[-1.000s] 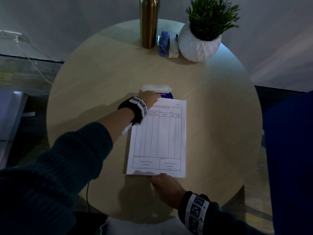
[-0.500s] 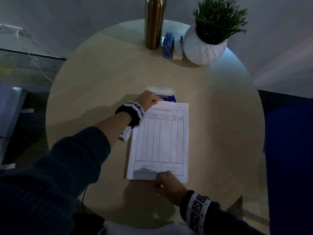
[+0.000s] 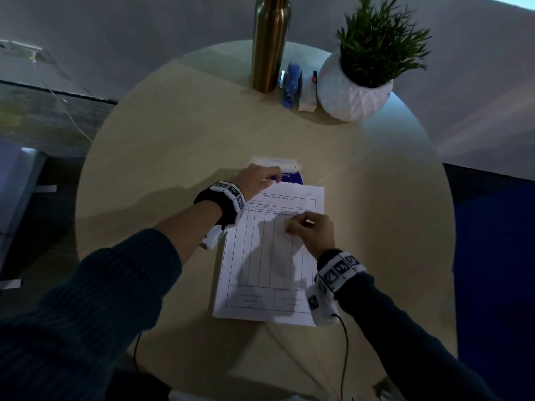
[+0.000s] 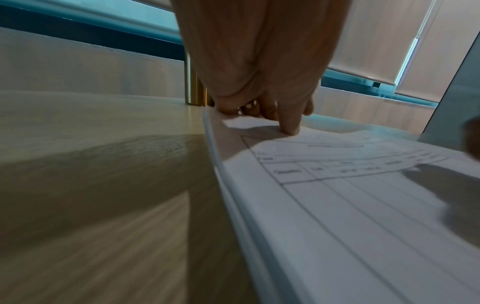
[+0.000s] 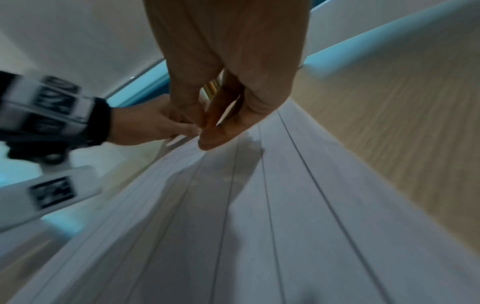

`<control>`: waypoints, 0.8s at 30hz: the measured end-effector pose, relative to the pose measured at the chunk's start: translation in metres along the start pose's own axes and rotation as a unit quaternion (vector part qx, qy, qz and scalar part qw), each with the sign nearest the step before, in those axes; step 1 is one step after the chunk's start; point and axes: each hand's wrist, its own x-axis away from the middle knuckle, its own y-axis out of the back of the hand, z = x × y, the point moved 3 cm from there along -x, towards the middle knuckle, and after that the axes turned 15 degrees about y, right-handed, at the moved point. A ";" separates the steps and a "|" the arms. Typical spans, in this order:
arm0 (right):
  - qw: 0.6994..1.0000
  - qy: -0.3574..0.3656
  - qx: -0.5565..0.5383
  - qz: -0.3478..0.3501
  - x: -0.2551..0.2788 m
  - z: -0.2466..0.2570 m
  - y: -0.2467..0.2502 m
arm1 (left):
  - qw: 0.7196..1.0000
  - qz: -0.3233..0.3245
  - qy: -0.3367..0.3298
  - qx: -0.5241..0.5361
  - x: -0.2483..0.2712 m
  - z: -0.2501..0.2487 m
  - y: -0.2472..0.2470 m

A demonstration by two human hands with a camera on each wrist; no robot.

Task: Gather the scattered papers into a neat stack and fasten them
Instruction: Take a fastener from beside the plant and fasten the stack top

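Note:
A stack of white papers [image 3: 260,270] with a printed table on top lies squared on the round wooden table [image 3: 173,154]. My left hand [image 3: 257,180] is at the stack's far left corner. In the left wrist view its thumb [image 4: 291,127] presses on the top sheet [image 4: 363,205] while the other fingers curl over the far edge. My right hand [image 3: 309,230] hovers over the upper right part of the stack. In the right wrist view its fingers [image 5: 215,127] are curled with the tips together just above the paper [image 5: 259,226], and nothing shows between them. A blue stapler [image 3: 291,85] stands at the table's far side.
Beside the stapler stand a gold bottle [image 3: 269,41], a small white box [image 3: 307,94] and a white pot with a green plant [image 3: 353,91]. A white and blue packet [image 3: 286,169] lies just beyond the stack's far edge. Blue seating [image 3: 492,256] is on the right.
My right hand left the stack's near edge and moved up over its upper right part. The left hand stayed at the far left corner.

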 end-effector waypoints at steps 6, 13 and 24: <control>0.999 0.023 0.041 -0.023 -0.054 0.002 -0.010 | 0.999 0.041 -0.014 -0.020 -0.002 0.006 0.000; 0.999 0.046 0.012 0.011 -0.068 0.010 -0.017 | 0.997 0.070 -0.017 -0.039 -0.001 0.005 0.000; 0.999 0.053 -0.001 -0.002 -0.074 0.008 -0.019 | 0.998 0.047 -0.038 -0.026 -0.002 0.003 -0.001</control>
